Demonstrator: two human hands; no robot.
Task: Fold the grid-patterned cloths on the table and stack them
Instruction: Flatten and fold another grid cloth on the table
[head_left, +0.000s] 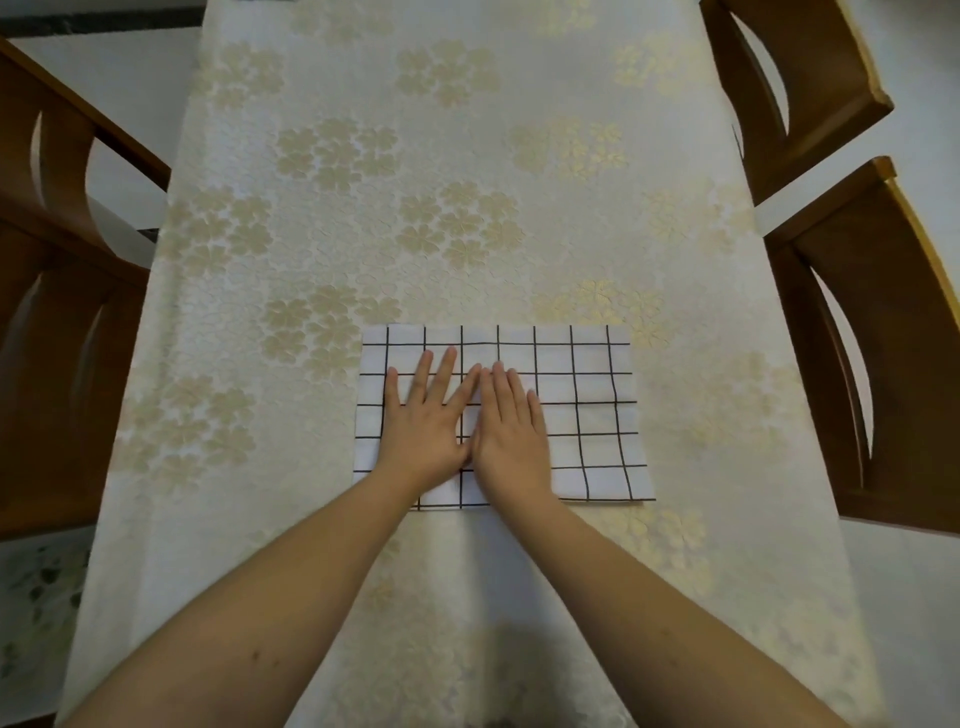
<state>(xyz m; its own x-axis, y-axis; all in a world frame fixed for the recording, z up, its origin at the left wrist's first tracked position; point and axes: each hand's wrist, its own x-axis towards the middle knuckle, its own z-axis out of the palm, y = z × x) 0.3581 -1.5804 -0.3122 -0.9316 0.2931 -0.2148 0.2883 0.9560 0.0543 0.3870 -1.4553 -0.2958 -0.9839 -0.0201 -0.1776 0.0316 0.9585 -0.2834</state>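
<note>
A white cloth (582, 415) with a black grid lay flat as a wide rectangle on the near middle of the surface (467, 182), its long edges running left to right. Both hands rested palm-down on its left half, side by side and touching along the thumbs. The left hand (426, 415) had its fingers straight and fanned apart; the right hand (511, 431) had its fingers straight and close together (neither hand gripped anything, both simply pressed on the fabric). The right half of the cloth lay bare. The surface wore a cream covering with pale gold flower clusters. Wooden chairs stood along its sides: one (62, 312) on the left, and two on the right, one far (795, 88) and one nearer (883, 338)
</note>
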